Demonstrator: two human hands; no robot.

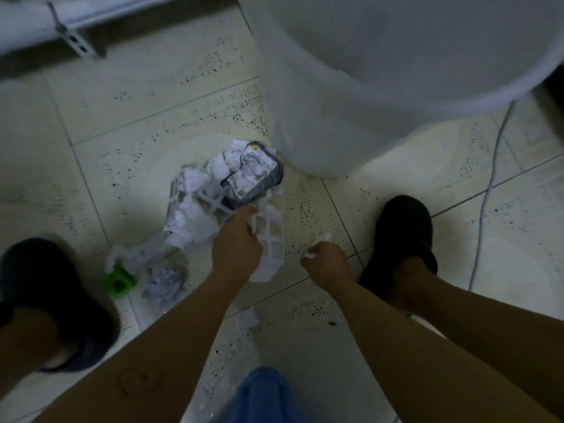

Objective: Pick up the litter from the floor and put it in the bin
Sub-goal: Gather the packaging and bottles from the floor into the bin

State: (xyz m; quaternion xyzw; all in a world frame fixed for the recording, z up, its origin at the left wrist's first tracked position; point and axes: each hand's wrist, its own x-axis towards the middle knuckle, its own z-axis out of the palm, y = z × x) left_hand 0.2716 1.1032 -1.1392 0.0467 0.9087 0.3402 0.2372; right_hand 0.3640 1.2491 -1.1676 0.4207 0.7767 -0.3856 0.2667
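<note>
A heap of litter lies on the tiled floor beside the white bin: crumpled white paper, a grey printed pouch, a white plastic grid piece, a green plastic piece and a purplish paper ball. My left hand reaches into the heap, its fingers pinching the white grid piece. Just right of the heap, my right hand is curled round small white paper scraps. A loose white scrap lies between my forearms.
My feet in dark slippers stand at the left and right of the heap. A thin grey cable runs across the floor at right. A white metal frame crosses the top left. Blue fabric hangs at the bottom.
</note>
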